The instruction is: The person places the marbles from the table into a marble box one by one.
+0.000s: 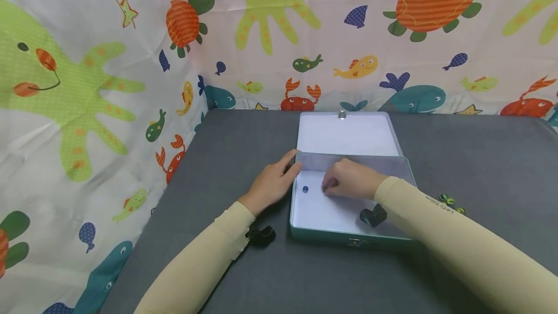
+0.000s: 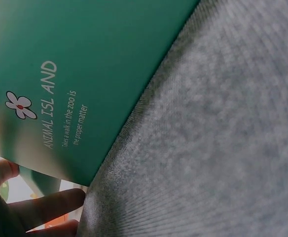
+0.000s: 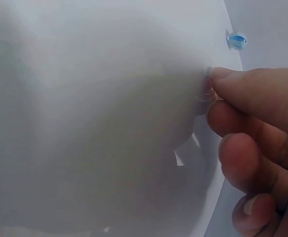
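marble pinched by the right hand looks glassy and reddish.

Your head view looks forward and down on the box, which both wrist views share close up.

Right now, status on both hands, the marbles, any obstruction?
Right hand pinches small glassy marble inside box. Left hand at box's left rim. Blue marble on box floor. Lid open, nothing visibly blocking.

Pale yellow sleeves, dark lettering on the right, and black wrist cameras are worn.
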The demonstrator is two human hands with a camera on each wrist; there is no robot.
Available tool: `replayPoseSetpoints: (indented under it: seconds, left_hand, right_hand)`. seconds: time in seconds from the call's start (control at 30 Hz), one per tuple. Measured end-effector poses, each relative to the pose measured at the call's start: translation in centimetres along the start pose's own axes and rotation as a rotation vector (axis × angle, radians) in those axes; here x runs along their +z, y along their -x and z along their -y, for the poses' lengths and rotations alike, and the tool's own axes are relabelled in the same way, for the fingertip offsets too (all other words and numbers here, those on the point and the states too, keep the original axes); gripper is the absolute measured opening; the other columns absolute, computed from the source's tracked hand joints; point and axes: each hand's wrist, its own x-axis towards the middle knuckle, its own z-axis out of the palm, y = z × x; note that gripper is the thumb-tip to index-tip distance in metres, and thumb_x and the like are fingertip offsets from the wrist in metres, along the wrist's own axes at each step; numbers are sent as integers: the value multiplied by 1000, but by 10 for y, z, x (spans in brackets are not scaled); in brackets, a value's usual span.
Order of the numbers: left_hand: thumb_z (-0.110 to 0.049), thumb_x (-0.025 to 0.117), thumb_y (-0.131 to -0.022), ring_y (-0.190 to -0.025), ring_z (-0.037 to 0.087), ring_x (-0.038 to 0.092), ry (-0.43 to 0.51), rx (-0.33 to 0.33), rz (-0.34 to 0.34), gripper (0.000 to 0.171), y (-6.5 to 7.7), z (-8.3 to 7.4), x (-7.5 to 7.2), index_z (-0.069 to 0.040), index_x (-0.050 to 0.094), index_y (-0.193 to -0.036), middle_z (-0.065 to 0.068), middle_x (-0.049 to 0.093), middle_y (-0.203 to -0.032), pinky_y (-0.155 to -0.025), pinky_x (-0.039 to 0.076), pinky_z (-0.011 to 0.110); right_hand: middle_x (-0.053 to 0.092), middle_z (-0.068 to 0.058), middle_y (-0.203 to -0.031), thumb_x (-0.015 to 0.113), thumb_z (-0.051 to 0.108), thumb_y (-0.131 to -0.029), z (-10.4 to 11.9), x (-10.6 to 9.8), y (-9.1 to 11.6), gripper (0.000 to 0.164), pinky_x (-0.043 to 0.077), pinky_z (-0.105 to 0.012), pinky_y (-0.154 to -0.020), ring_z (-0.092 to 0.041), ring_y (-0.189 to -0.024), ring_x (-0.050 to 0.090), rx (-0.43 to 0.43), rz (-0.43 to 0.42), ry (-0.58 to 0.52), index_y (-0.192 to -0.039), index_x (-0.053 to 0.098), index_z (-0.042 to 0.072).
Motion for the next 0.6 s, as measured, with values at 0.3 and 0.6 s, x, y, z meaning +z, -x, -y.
replayPoseSetpoints:
  seconds: [0.3,0.6]
  left_hand:
    - [-65,37,-107,-135,25,60,7,9,-8,61,1,-1,0,-39,39,-162,3,58,-153,-112,46,56]
    - [-64,38,-108,-135,25,60,11,7,-2,61,2,-2,0,-37,38,-163,4,57,-154,-113,45,56]
  right_hand:
    - [78,7,-90,85,11,-88,2,0,2,12,62,-37,-86,-6,-83,71,9,-4,-16,-100,84,13]
    - [79,7,-90,86,13,-88,0,1,0,14,62,-37,-85,-6,-82,71,19,2,-19,-102,84,13]
